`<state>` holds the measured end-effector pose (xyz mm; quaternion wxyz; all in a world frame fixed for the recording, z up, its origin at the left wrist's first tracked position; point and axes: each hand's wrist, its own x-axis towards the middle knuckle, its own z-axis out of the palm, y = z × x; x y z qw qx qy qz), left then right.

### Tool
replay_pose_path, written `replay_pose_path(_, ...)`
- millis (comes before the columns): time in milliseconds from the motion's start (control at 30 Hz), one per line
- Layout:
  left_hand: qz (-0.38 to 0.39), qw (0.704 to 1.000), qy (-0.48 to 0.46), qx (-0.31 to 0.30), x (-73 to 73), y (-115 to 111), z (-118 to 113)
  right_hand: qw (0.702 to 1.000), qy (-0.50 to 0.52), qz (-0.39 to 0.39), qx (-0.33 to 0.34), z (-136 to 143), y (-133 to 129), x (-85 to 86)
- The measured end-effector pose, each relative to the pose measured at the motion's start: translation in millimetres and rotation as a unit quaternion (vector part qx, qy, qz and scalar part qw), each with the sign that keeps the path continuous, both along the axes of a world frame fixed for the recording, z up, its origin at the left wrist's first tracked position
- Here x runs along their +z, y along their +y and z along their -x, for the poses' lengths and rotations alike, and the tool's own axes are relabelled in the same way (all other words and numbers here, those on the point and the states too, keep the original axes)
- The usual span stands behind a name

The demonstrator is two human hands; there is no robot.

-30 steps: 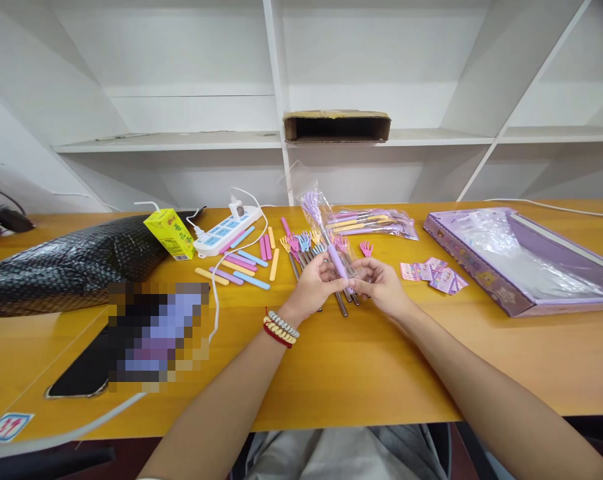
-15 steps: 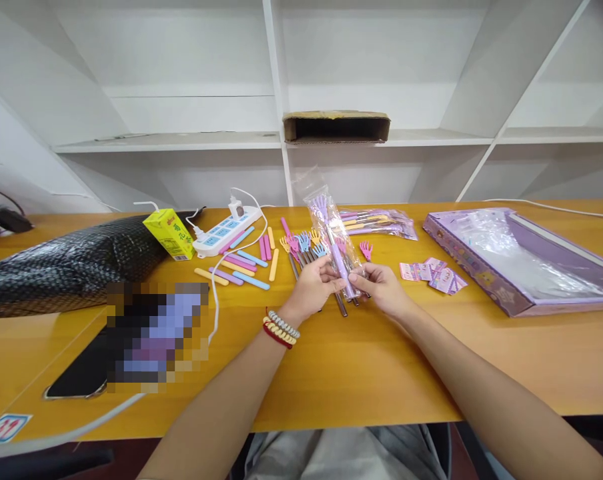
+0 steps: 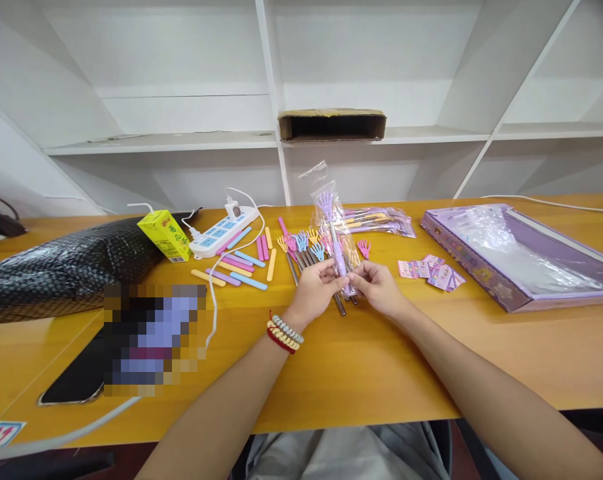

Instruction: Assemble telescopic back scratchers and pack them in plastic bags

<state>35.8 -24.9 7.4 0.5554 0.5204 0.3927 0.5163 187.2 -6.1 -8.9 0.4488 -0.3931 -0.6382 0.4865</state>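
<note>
A: What does the left hand (image 3: 314,291) have?
B: Its grip is closed round the handle of a purple scratcher (image 3: 339,259), which sits inside a clear bag (image 3: 352,255).
A: And the right hand (image 3: 380,287)?
B: Thumb and fingers pinch the bag near its lower end; that grip is drawn together too.
A: So where is the scratcher?
B: Between the two hands, over the middle of the table (image 3: 341,380), its claw end pointing away from the person.
A: What's around it?
B: Loose scratchers (image 3: 301,241) with blue, pink and yellow claws lie just beneath and to the left. Behind are bagged scratchers (image 3: 384,219).
A: Farther out?
B: On the right, small printed cards (image 3: 445,277), then a purple box (image 3: 469,267) with clear plastic in it. On the left, coloured tubes (image 3: 250,281), a power strip (image 3: 224,233) and a yellow drink carton (image 3: 164,235).
</note>
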Motion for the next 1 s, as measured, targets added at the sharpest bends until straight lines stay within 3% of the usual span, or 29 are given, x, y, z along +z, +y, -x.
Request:
replay_pose_path(367, 0.016, 1.000, -0.005, -0.008, 1.8, 1, 2, 0.998, 0.009, 0.018, 0.052, -3, -2, 5.2)
replay_pose_path(567, 0.018, 0.999, -0.004, -0.037, 6.3, -2, 2, 0.990, -0.106, -0.052, 0.082, -3, -1, 2.8)
replay_pose_path(733, 0.031, 0.999, 0.031, -0.014, 5.9, -5, -2, 0.970, -0.203, -0.127, 0.049, -6, 1, -1.5)
replay_pose_path(1000, 0.053, 0.999, 0.013, -0.001, 10.2, -6, -3, 0.974, -0.181, -0.124, 0.056, -5, -2, 2.6)
